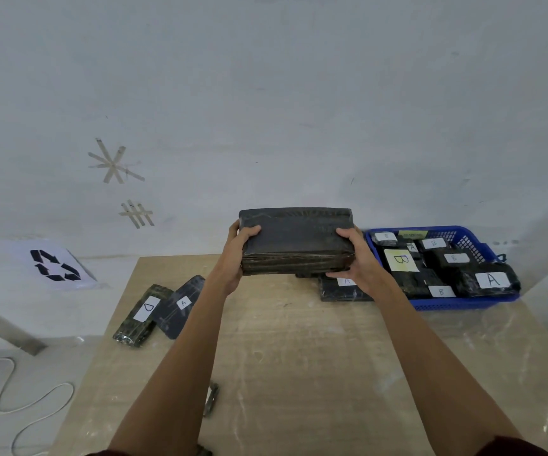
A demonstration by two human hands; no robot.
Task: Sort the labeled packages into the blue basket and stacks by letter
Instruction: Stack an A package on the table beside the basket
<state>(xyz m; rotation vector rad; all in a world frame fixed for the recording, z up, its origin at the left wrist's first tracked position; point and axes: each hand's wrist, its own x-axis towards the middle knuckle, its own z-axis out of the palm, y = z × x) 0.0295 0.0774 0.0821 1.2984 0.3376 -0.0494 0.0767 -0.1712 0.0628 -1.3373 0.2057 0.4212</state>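
Head view: the left hand (238, 255) and right hand (356, 258) are clamped on the two short ends of a large dark plastic-wrapped rectangular package (295, 240). They hold it clear above the pale wooden table (299, 373), just left of the blue plastic mesh basket (463, 303). No label shows on the faces towards us, so I can't tell its letter.

Early going, I'd judge. The basket is crammed with dark packages marked A and B, all mixed. Only three lie out: a D-labelled dark package (141, 315) touching an A-labelled dark package (180, 307) at the left, and a second A-labelled package (345, 289) under the raised one.

A small dark object (211, 398) sits near the front edge, and a white cable (12, 390) loops on the floor.
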